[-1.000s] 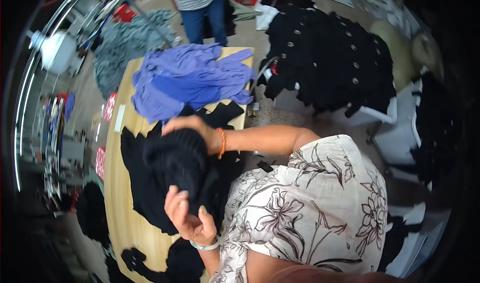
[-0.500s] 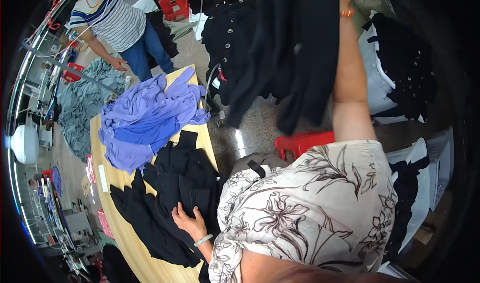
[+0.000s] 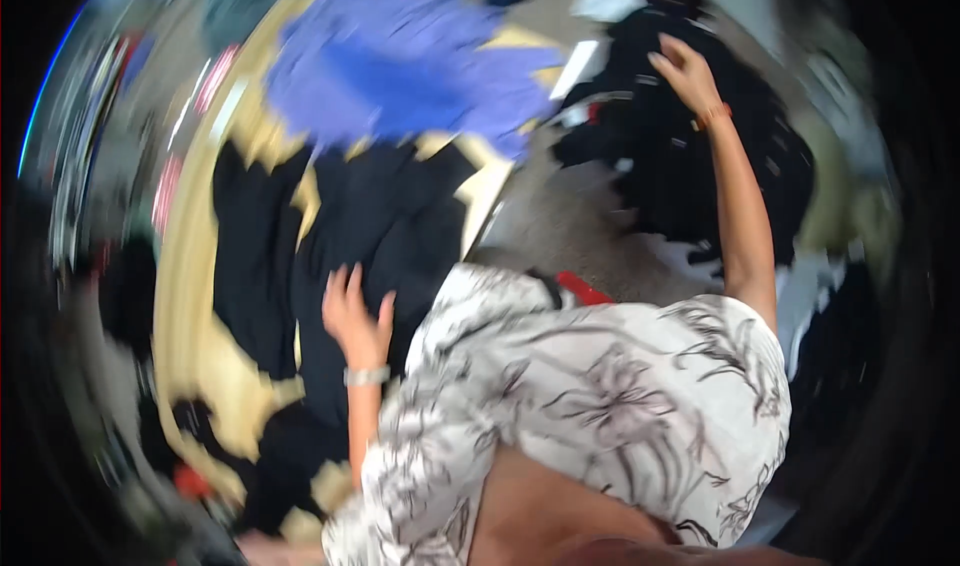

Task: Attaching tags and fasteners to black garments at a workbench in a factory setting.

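Observation:
My left hand [image 3: 357, 321] lies with fingers spread on a black garment [image 3: 400, 206], which is laid out on the wooden table [image 3: 178, 296]. Stretched out to the far right, my right hand [image 3: 690, 81] is over a pile of black garments [image 3: 670, 156] beside the table. Its fingers are apart, and no cloth shows in them. Beyond the black garment, a heap of purple garments [image 3: 400, 66] covers the far part of the table. The whole picture is blurred by motion, so folds and edges are hard to make out.
Part of a red stool [image 3: 582, 289] shows at my front, between my body and the speckled floor [image 3: 590, 231]. More black cloth [image 3: 290, 466] lies on the near end of the table. Something white [image 3: 608, 1] is beyond the pile.
The black garment my right hand held up has left that hand, which is lowered over the pile. My left hand stays on the black cloth. The view has swung, and the standing person is mostly out of sight.

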The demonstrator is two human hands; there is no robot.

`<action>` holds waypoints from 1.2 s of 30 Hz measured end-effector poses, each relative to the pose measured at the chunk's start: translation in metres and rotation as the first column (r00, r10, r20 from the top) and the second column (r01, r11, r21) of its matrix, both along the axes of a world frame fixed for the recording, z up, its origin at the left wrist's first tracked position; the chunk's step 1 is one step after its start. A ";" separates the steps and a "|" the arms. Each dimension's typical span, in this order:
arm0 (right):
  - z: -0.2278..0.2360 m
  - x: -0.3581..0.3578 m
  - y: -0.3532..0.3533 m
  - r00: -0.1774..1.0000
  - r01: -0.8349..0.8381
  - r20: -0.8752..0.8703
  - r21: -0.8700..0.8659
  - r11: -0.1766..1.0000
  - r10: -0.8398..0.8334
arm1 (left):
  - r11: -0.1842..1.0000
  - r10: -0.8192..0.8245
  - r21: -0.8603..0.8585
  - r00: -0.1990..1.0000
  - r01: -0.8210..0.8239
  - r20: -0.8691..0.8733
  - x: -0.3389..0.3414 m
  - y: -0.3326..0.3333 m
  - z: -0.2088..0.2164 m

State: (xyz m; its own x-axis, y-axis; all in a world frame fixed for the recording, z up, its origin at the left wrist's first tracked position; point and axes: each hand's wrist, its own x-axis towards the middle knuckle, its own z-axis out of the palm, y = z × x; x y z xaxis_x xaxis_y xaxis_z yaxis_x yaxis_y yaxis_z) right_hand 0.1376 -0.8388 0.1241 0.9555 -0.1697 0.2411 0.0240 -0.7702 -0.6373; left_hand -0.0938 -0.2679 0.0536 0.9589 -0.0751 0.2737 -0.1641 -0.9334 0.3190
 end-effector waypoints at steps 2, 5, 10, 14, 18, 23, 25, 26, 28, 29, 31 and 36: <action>-0.055 0.000 0.093 0.925 -0.261 -0.212 0.249 0.933 0.315 | 0.990 0.142 0.002 0.989 -0.142 -0.043 -0.022 0.002 0.002; -0.087 -0.020 0.203 0.751 -0.626 -0.192 0.098 0.773 0.632 | 0.938 0.347 0.029 0.932 -0.346 -0.108 -0.058 0.014 0.000; -0.070 -0.039 0.322 0.357 -0.934 -0.037 -0.010 0.357 0.933 | 0.782 0.603 -0.100 0.787 -0.615 -0.126 -0.109 0.040 -0.022; -0.057 -0.054 0.372 0.079 -0.990 0.004 -0.121 0.079 0.997 | 0.609 0.792 0.083 0.598 -0.789 -0.128 -0.158 0.048 -0.043; -0.062 -0.095 0.406 -0.034 -0.984 -0.050 -0.171 -0.042 0.998 | 0.521 0.852 0.003 0.520 -0.854 -0.068 -0.199 0.057 -0.055; -0.060 -0.119 0.419 0.049 -0.979 -0.155 -0.205 0.016 0.987 | 0.514 0.851 -0.009 0.512 -0.858 -0.115 -0.224 0.075 -0.051; -0.058 -0.126 0.414 0.006 -0.972 -0.048 -0.235 -0.005 0.999 | 0.562 0.819 -0.052 0.564 -0.826 -0.108 -0.230 0.079 -0.046; -0.058 -0.130 0.412 -0.010 -0.965 -0.064 -0.260 -0.026 0.998 | 0.558 0.821 -0.055 0.561 -0.828 -0.108 -0.232 0.081 -0.044; -0.062 -0.144 0.410 0.021 -0.962 -0.098 -0.273 -0.007 0.995 | 0.530 0.807 -0.247 0.572 -0.811 -0.145 -0.235 0.083 -0.041; -0.064 -0.150 0.410 0.044 -0.959 -0.146 -0.284 0.001 0.988 | 0.532 0.810 -0.242 0.571 -0.812 -0.135 -0.237 0.083 -0.040; -0.066 -0.155 0.410 0.056 -0.975 -0.145 -0.220 0.023 0.988 | 0.275 0.796 -0.533 0.500 -0.800 -0.340 -0.240 0.082 -0.038; -0.030 -0.124 0.377 0.155 -0.910 -0.150 0.363 0.200 0.976 | 0.500 0.643 -0.531 0.704 -0.684 -0.301 -0.249 0.072 -0.025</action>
